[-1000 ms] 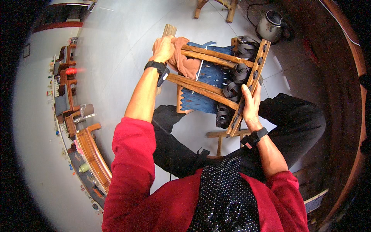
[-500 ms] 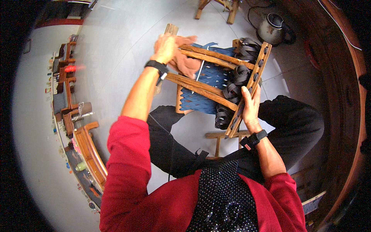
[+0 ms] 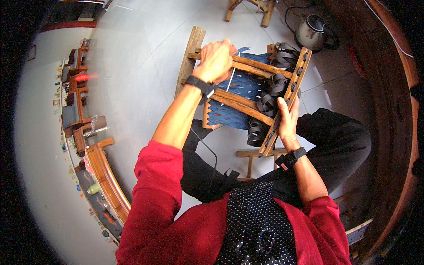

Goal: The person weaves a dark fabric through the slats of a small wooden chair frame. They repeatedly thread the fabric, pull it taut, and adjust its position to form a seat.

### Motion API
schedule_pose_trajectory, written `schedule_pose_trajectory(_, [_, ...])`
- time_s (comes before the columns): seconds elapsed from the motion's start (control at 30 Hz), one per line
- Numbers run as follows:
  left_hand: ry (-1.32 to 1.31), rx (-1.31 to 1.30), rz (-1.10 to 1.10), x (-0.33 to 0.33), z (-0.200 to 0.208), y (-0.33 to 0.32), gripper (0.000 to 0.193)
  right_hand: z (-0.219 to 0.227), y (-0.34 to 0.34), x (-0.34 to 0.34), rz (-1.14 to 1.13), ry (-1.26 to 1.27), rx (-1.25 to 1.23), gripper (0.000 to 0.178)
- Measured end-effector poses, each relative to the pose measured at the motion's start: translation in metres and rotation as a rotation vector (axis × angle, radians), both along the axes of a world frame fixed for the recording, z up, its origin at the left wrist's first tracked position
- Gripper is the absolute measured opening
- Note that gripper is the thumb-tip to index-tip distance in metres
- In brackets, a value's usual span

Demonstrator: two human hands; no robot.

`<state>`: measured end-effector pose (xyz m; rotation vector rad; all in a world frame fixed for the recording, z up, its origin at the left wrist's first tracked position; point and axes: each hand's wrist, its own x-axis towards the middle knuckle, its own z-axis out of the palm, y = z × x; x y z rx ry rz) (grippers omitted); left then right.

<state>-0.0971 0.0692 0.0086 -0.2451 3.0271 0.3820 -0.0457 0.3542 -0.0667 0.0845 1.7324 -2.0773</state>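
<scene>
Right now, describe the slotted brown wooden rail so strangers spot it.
Beyond the black trousers is a brown wooden frame with blue woven strapping. Its right edge is the slotted brown wooden rail, gripped by the right hand. Unlike the plain wooden rail at left, it carries slots laced with dark grey strips.

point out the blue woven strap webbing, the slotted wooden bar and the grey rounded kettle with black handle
Blue woven strap webbing [image 3: 243,85]: head view, middle of the weave.
Slotted wooden bar [image 3: 290,93]: head view, on its long face.
Grey rounded kettle [image 3: 308,37]: head view, side of its body.
</scene>
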Motion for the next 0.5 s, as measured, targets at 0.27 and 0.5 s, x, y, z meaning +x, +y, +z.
schedule_pose_trajectory(0.27, [-0.231, -0.301, 0.133, -0.004, 0.007, -0.079, 0.021, -0.001, -0.001, -0.001, -0.036, 0.055, 0.074, 0.063])
schedule_pose_trajectory(0.5, [-0.270, -0.341, 0.119, -0.002, -0.002, -0.070, 0.026, -0.003, -0.002, 0.001, -0.044, 0.027, -0.025, 0.068])
